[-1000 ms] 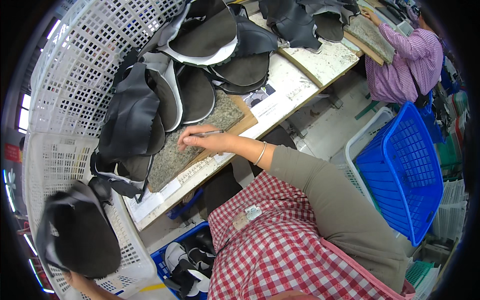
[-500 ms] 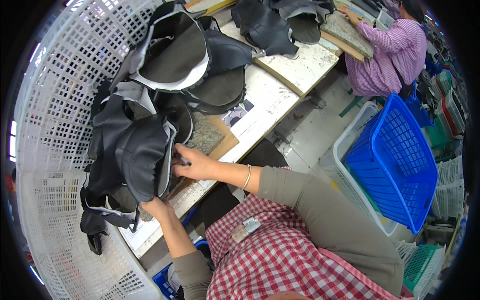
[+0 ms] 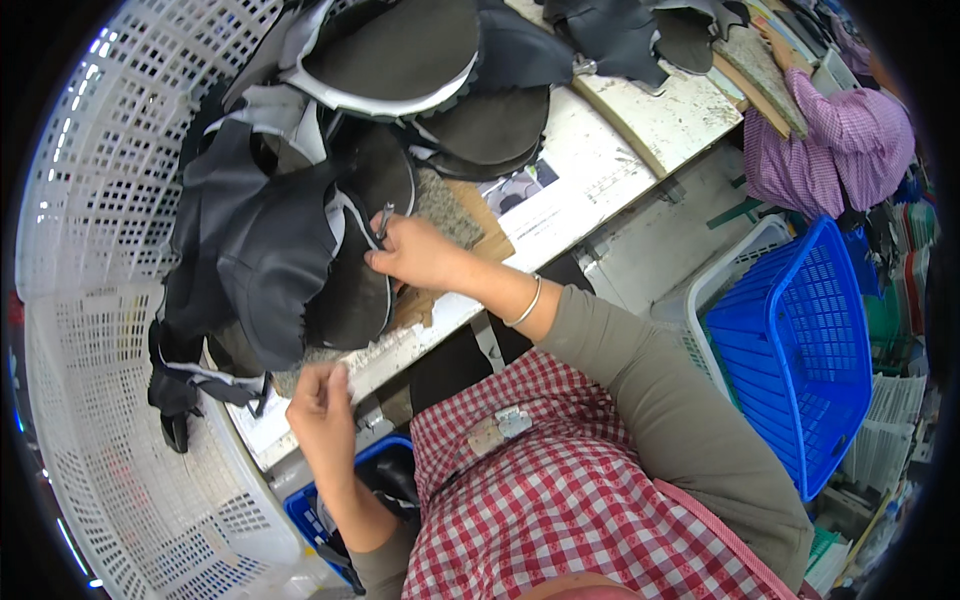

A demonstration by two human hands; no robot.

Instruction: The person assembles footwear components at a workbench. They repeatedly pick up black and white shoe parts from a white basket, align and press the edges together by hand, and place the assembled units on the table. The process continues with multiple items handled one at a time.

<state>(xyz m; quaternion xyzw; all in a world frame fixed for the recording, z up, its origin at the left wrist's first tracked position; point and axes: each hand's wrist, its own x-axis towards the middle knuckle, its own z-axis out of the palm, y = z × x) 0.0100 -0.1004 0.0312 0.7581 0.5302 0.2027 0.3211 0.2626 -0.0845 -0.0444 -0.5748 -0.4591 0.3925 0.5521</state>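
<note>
A pile of black leather-like pieces (image 3: pixel 250 260), shaped like shoe uppers with pale lining edges, lies on the white table (image 3: pixel 590 190). My right hand (image 3: pixel 425 255) is closed around a small metal tool (image 3: pixel 385 218), its tip up beside a piece's lined edge; the tool's kind is mostly hidden by my fingers. Off the front edge of the pile, my left hand (image 3: pixel 322 405) is raised with curled fingers pressed together. Whether anything small sits in its pinch cannot be made out. A grey-brown rough board (image 3: pixel 450 215) shows under the pieces.
A large white perforated basket (image 3: pixel 95 200) curves along the left. Blue (image 3: pixel 790 350) and white baskets stand on the floor at right. Across the table's far end, a person in a checked purple garment (image 3: pixel 830 150) works at another board. A blue bin (image 3: pixel 375 470) sits below the table edge.
My left hand has let go of the piece's lower edge and drawn back toward me. The right hand has shifted up and right, baring the metal tool. The whole view has also shifted.
</note>
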